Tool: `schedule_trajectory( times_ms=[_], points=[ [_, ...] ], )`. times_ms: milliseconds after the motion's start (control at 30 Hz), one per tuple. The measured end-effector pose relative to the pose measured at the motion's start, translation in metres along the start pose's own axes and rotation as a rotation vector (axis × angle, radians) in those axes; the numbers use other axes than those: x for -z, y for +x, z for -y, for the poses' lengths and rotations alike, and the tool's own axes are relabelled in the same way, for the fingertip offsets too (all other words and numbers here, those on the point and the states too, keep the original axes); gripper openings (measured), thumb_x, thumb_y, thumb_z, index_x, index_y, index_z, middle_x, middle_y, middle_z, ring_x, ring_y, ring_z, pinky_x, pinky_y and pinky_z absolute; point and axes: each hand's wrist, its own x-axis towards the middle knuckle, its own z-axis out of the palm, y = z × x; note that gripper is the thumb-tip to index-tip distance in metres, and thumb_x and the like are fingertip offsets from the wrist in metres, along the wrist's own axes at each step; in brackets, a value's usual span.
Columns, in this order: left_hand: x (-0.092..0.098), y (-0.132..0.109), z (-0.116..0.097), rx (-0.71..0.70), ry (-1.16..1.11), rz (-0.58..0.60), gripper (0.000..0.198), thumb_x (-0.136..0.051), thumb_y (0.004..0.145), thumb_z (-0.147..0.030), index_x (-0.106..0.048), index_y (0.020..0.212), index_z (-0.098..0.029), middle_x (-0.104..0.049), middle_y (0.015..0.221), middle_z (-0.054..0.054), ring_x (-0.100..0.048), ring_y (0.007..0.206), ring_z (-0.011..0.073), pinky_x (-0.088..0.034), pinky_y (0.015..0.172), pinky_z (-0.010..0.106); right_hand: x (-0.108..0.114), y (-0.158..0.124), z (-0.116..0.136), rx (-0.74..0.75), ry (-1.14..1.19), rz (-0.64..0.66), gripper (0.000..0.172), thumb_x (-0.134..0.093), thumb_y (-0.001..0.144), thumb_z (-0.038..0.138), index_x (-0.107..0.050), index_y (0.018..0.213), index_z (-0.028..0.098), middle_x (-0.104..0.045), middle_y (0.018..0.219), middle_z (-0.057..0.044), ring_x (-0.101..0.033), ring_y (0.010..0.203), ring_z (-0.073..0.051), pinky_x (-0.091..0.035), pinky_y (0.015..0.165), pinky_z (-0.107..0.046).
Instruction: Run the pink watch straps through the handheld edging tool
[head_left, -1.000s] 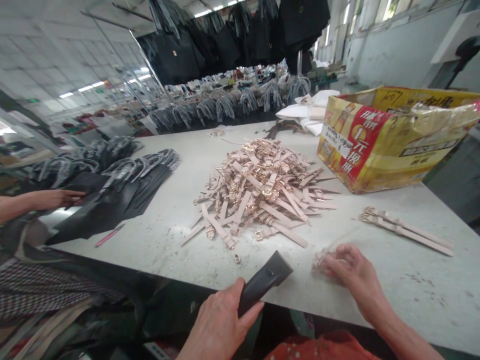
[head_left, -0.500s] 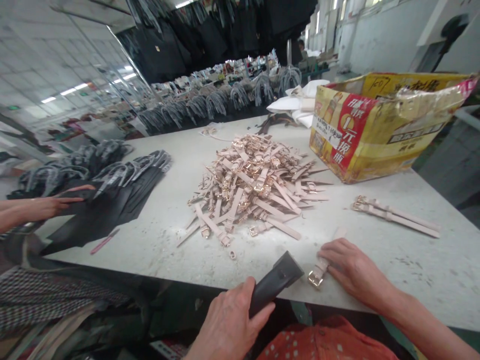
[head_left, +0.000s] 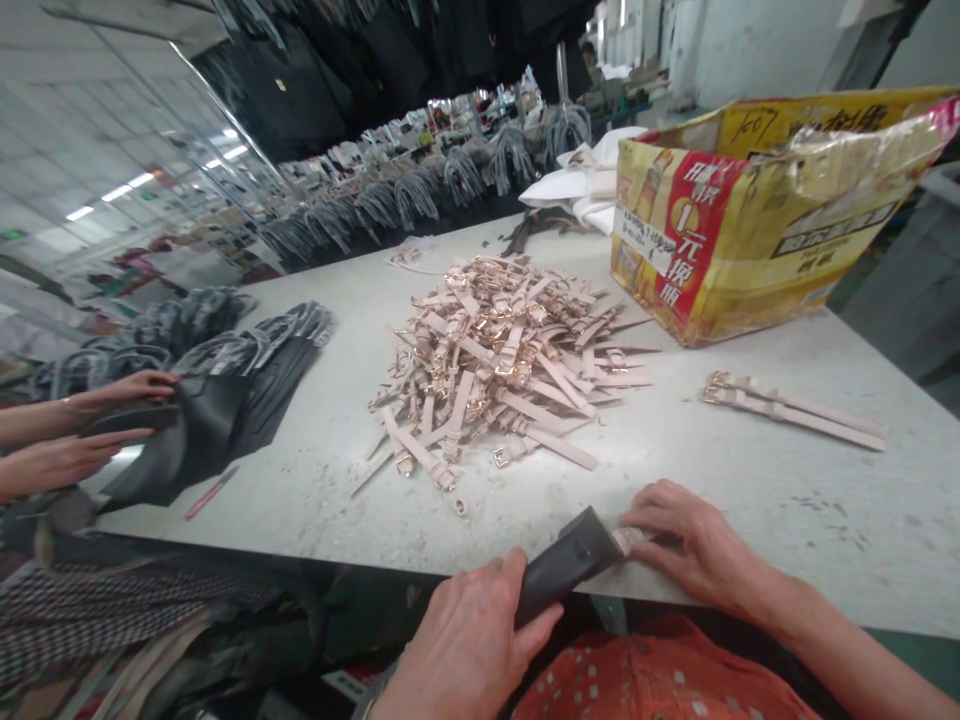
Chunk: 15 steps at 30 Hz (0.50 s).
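My left hand (head_left: 476, 625) is closed around a dark, flat, tube-like black piece (head_left: 566, 565) with a squared end and a small mark near that end. What the piece is I cannot make out. My right hand (head_left: 690, 535) pinches a pale pink buckle strap (head_left: 630, 541) right at the squared end. Only a short bit of this strap shows, and its buckle is hidden, so I cannot tell whether it is inside the black piece or behind it. Beyond both hands lies a heap of pale buckle straps (head_left: 487, 360) with gold buckles.
Two buckle straps (head_left: 795, 412) lie together at the right of the white table (head_left: 315, 500). A yellow carton (head_left: 750, 240) stands at the back right. At left, another person's hands (head_left: 112, 425) hold a black sheet (head_left: 214, 410), near a pink-handled tool (head_left: 210, 493).
My right hand has brought the strap left to the black piece's end, and its buckle has gone out of sight. The other person's second hand has come into view on the black sheet.
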Motion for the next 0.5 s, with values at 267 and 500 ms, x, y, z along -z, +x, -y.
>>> schedule_trajectory(
  times_ms=[267, 500],
  points=[
    [-0.002, -0.003, -0.002, 0.011, 0.006, 0.003, 0.028, -0.046, 0.086, -0.048, -0.054, 0.102, -0.026, -0.068, 0.084, 0.003, -0.065, 0.079, 0.0281, -0.047, 0.067, 0.037, 0.001, -0.001, -0.001, 0.016, -0.002, -0.066, 0.013, -0.055, 0.085, 0.018, -0.065, 0.093, 0.021, -0.054, 0.093, -0.005, -0.050, 0.087, -0.016, -0.041, 0.074, -0.030],
    [-0.004, -0.006, -0.004, -0.015, 0.026, 0.021, 0.032, -0.044, 0.087, -0.049, -0.054, 0.106, -0.025, -0.068, 0.086, 0.004, -0.064, 0.082, 0.0273, -0.045, 0.070, 0.036, 0.004, 0.005, 0.007, 0.019, -0.144, 0.007, 0.012, -0.053, 0.083, 0.015, -0.064, 0.084, 0.020, -0.053, 0.089, -0.004, -0.049, 0.083, -0.017, -0.037, 0.071, -0.030]
  ],
)
